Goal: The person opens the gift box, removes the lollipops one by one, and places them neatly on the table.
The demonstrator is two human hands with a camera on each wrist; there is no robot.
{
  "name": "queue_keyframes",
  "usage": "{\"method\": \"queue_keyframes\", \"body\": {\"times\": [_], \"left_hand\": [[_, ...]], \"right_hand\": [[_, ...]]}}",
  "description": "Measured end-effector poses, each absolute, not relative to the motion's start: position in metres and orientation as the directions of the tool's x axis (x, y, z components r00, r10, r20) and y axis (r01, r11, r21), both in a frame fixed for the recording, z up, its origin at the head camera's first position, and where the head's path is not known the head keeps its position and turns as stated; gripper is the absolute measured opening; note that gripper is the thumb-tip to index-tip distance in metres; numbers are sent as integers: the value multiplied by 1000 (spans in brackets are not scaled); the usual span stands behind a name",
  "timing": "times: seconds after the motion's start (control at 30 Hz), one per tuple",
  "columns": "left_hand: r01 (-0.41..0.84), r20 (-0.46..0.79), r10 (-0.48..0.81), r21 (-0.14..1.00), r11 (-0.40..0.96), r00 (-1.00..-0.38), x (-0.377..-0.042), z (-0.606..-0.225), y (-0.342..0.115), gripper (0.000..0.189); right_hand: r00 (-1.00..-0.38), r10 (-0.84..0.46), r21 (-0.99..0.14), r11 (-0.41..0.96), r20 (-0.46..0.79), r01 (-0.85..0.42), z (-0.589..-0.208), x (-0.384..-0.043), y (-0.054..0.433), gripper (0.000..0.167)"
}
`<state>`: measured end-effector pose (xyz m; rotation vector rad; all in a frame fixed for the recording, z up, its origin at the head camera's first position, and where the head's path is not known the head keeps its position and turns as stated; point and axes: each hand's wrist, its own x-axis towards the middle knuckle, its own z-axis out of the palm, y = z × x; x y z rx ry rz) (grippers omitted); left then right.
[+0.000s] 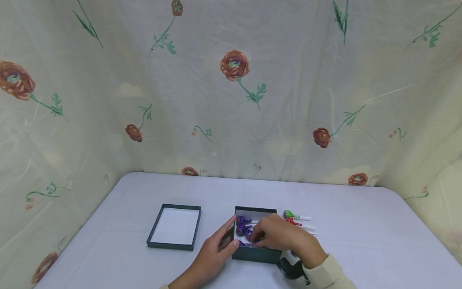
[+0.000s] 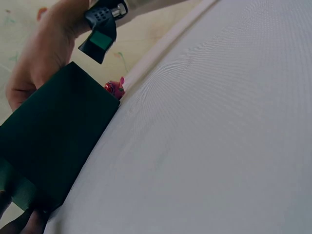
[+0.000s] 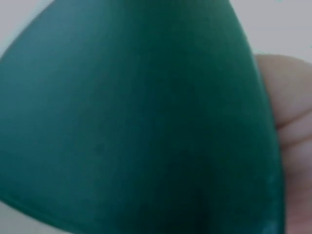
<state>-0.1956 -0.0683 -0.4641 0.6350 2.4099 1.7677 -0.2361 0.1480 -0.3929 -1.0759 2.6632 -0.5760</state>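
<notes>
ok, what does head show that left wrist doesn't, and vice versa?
Only head: purple lollipops in the dark box, green-wrapped lollipop, shallow white-lined tray.
Only left wrist: green patch on the right wrist's black device.
Both: that box and device, left hand, right hand, white tabletop, patterned cloth.
Unclear: whether head shows left wrist's red-pink wrapper.

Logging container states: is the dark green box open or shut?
Open: the box shows purple lollipops inside; its lid lies apart.

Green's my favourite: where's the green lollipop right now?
In the head view, the green lollipop lies on the table, just right of the box, beyond the red one.
</notes>
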Motion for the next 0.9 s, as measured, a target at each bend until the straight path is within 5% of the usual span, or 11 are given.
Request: {"method": "queue_keyframes", "body": {"times": [0.9], "left_hand": [[263,158,379,934,243,-912,-195,-463,-68,59]], "right_hand": [[-749,-659,-509,668,-67,-542,-379,-234,148,12]]}}
